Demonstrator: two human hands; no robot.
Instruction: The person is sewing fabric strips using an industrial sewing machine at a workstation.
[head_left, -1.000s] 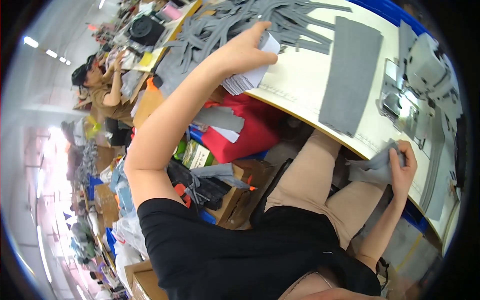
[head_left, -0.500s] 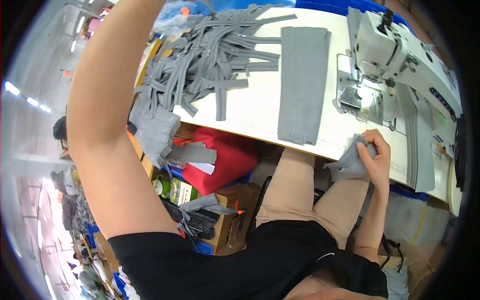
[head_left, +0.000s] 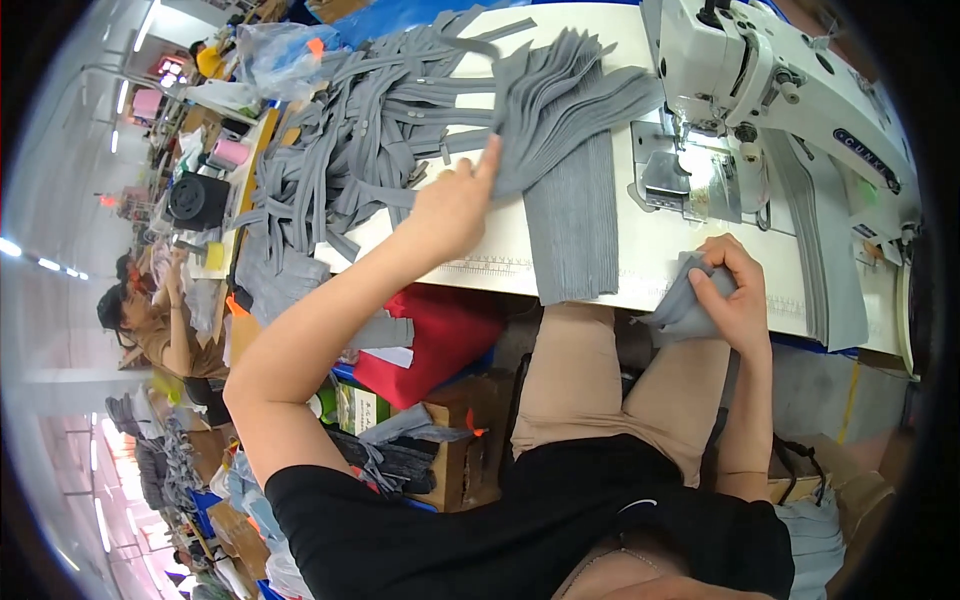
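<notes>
My left hand (head_left: 452,212) is at the left edge of a fanned-out bundle of grey fabric pieces (head_left: 560,115). Its index finger is stretched out against that edge; the thumb is hidden. The bundle lies across a straight stack of grey fabric panels (head_left: 575,235) on the white table (head_left: 660,270). My right hand (head_left: 735,290) is closed around a folded grey fabric piece (head_left: 683,305) at the table's front edge, thumb on top. Part of this piece hangs over my lap.
Tangled grey zipper strips (head_left: 370,130) cover the table's left side. A white sewing machine (head_left: 770,90) stands at the right, with long grey panels (head_left: 820,260) beside it. Red cloth (head_left: 440,335) and a cardboard box (head_left: 460,450) are below the table's edge. A co-worker (head_left: 160,320) sits far left.
My left hand has come back from the far left toward the table's middle. A fanned grey bundle now lies over the stack of panels. The right hand still grips its piece.
</notes>
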